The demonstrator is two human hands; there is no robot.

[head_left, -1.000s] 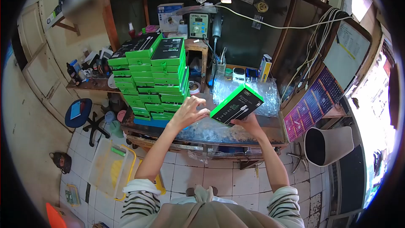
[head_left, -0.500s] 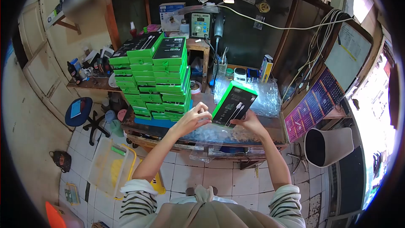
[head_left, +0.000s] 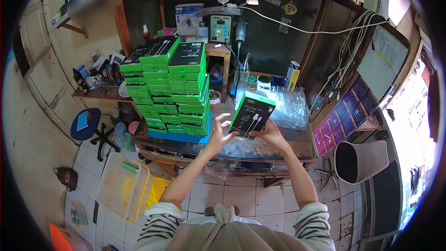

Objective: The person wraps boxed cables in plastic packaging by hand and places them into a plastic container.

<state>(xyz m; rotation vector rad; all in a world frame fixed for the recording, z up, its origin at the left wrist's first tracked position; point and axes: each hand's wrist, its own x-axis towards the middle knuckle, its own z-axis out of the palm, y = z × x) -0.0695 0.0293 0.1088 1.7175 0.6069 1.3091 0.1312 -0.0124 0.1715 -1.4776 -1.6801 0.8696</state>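
Note:
A black-and-green charging cable box (head_left: 252, 115) is tilted up over the front of the workbench, its printed front with a white cable picture towards me. My right hand (head_left: 273, 137) grips its lower right part, thumb across the front and the other fingers hidden behind. My left hand (head_left: 219, 135) is at the box's lower left edge with its fingers spread; the thumb tip reaches the lower corner, and whether it presses there I cannot tell. Left of the hands, several similar boxes form a tall stack (head_left: 172, 88) on a blue mat (head_left: 179, 137).
Clear plastic wrapping (head_left: 292, 109) lies on the bench behind the held box. A soldering or hot-air station (head_left: 220, 29) stands at the back. A plastic bin (head_left: 121, 181) is on the floor to the left, a white chair (head_left: 364, 160) to the right.
The box has shifted slightly left and turned more upright, its front now facing me more. My left hand has opened from curled fingers and moved its thumb to the box's lower corner.

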